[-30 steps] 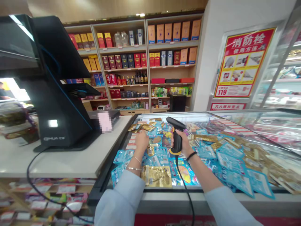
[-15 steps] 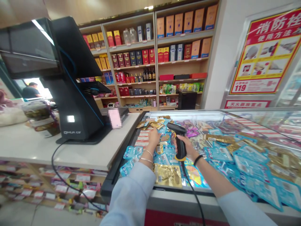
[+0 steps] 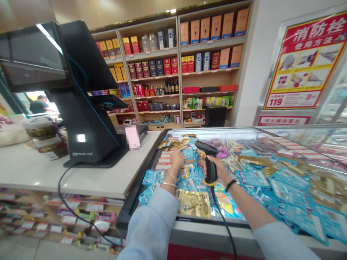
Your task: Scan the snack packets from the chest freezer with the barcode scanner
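My right hand point(image 3: 216, 167) is wrapped around the grip of a black barcode scanner point(image 3: 210, 164) with yellow trim, its head tilted toward the left. From the grip a black cable runs down over the front edge. My left hand point(image 3: 177, 157) reaches in among the packets, beside gold packets point(image 3: 168, 144) at the far left of the glass-topped case. Its fingertips are mostly hidden, so I cannot see a hold. Between my arms lie blue packets point(image 3: 191, 183) and a larger gold packet point(image 3: 193, 202).
A heap of blue packets point(image 3: 291, 184) covers the right side of the glass. On the left, a cash register point(image 3: 89, 130) and stacked tubs point(image 3: 45, 139) stand on the white counter point(image 3: 108, 178). Shelves of boxed goods point(image 3: 153, 68) line the back.
The scanner and my right hand have shifted slightly to the right. My left hand stays by the gold packets, almost unmoved.
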{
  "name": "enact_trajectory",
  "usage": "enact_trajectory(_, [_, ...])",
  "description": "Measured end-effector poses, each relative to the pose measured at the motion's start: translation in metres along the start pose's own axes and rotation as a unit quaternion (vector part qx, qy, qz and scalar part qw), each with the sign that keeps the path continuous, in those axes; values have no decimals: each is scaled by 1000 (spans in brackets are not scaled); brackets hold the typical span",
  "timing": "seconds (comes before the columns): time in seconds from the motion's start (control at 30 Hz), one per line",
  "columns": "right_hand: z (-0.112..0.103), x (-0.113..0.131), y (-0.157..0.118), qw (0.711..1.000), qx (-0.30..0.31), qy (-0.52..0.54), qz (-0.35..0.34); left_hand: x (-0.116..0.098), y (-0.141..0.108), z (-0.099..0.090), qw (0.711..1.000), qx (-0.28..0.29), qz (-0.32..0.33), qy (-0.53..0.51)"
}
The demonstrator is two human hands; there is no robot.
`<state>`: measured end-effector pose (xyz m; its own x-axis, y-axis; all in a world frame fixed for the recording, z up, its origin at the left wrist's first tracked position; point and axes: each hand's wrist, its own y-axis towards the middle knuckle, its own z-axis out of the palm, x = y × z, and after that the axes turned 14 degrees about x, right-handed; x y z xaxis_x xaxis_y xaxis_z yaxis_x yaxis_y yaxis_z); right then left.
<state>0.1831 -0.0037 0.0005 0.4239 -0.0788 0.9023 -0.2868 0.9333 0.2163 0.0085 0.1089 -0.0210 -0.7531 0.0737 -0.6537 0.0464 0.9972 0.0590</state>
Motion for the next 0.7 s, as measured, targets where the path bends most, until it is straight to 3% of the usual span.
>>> enact_trajectory(0.1, [1, 1, -1, 1000, -9, -11, -1, -4, 0, -1, 998, -20, -52, -37])
enact_trajectory(0.17, [2, 0, 0, 1000, -8, -17, -9, -6, 1, -2, 997, -15, -45, -59])
enact_trajectory(0.3, [2, -2, 1, 1000, -12, -17, -12, -5, 5, -5, 998, 18, 6, -64])
enact_trajectory(0.47, [3, -1, 1, 1000, -12, -7, -18, -1, 10, -9, 987, 1, 92, -131])
enact_trajectory(0.7, [6, 10, -4, 1000, 16, 1, -16, 2, 19, -16, 934, -99, 148, -311])
